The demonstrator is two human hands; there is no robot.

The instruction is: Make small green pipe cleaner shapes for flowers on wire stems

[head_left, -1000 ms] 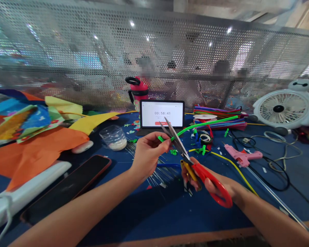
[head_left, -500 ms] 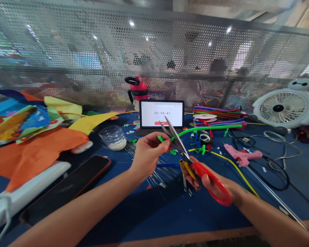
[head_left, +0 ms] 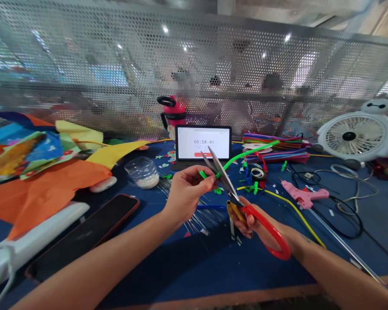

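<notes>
My left hand (head_left: 189,189) is closed, pinching a green pipe cleaner (head_left: 252,154) near one end between thumb and fingers. Its long free part slants up to the right behind the scissors. Wrapped around the red and yellow handles of the scissors (head_left: 224,178) is my right hand (head_left: 254,224). The blades are parted and point up and to the left, crossing the pipe cleaner just right of my left fingertips. Whether they touch it, I cannot tell. Small green twisted pieces (head_left: 254,187) lie on the table beyond my hands.
At the back stand a tablet (head_left: 203,142) showing a timer and a pink bottle (head_left: 174,113). Right are pipe cleaner bundles (head_left: 278,156), a pink glue gun (head_left: 302,194) and a white fan (head_left: 355,133). Left are a clear cup (head_left: 142,172), coloured sheets (head_left: 51,185) and a phone (head_left: 87,234).
The long free end of the green pipe cleaner has swung upward and reaches less far right. My right fingers have shifted slightly on the handles; my left hand has hardly moved.
</notes>
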